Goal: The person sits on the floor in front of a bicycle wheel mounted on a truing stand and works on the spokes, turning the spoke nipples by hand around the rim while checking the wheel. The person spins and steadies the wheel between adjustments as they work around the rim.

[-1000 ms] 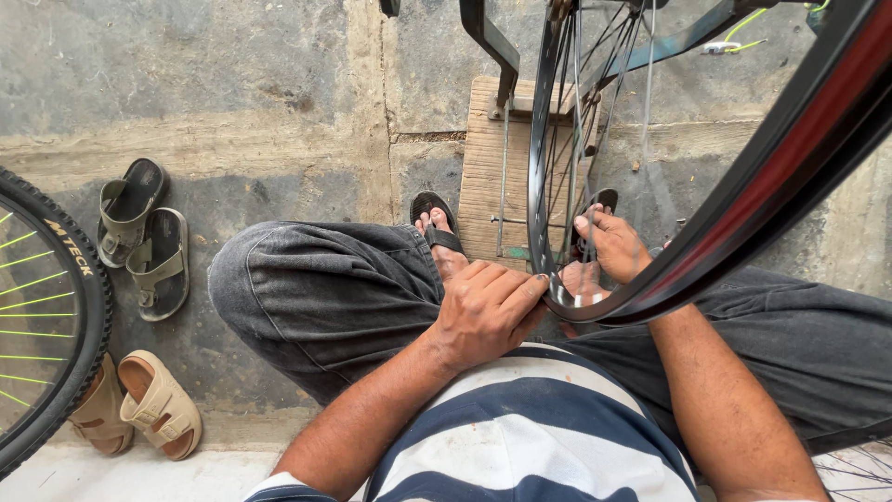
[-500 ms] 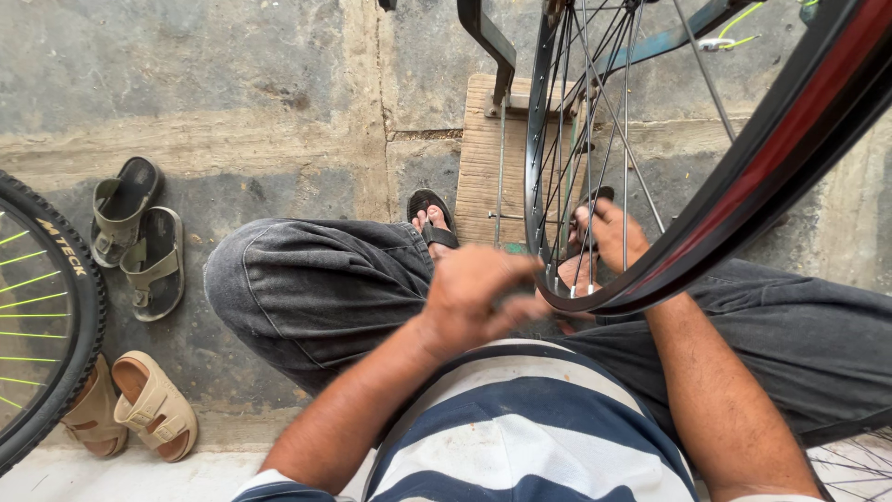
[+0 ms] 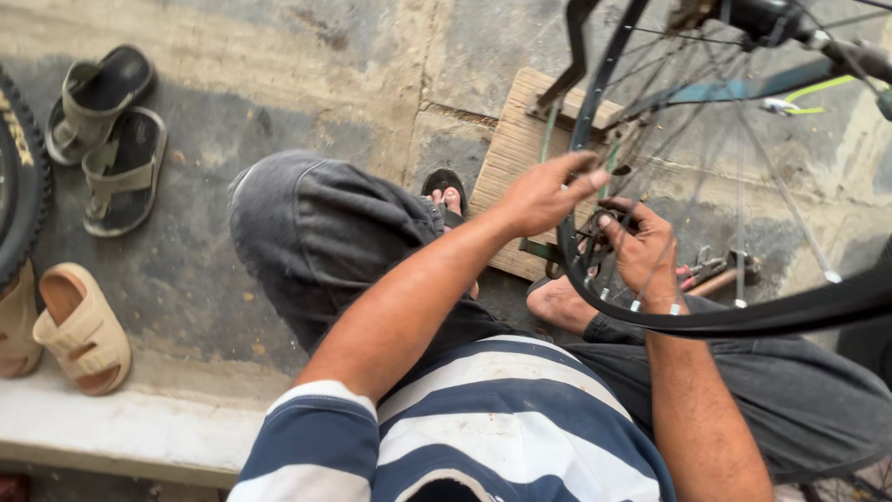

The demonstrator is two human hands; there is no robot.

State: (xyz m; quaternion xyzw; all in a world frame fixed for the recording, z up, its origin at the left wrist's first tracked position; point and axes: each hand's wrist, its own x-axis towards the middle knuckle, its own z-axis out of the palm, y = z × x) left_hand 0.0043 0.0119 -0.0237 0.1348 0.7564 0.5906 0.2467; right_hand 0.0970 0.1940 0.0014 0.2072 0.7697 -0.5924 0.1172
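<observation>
A bicycle wheel (image 3: 743,321) with a black rim and thin spokes stands in front of me, held in a frame. My left hand (image 3: 544,193) reaches forward to the rim's left side, fingers pinched at the rim (image 3: 581,149). My right hand (image 3: 641,251) is inside the wheel among the spokes, fingers curled around a small dark part near the rim. I sit on a low ledge with knees apart in grey trousers (image 3: 316,242).
A wooden board (image 3: 511,158) lies under the wheel on the concrete floor. Pliers and tools (image 3: 711,271) lie to the right. Dark sandals (image 3: 107,139) and tan sandals (image 3: 79,330) sit at the left beside another tyre (image 3: 23,177).
My left hand has lifted off my lap and reached forward to the rim. The view has shifted, and the wheel now sits further right.
</observation>
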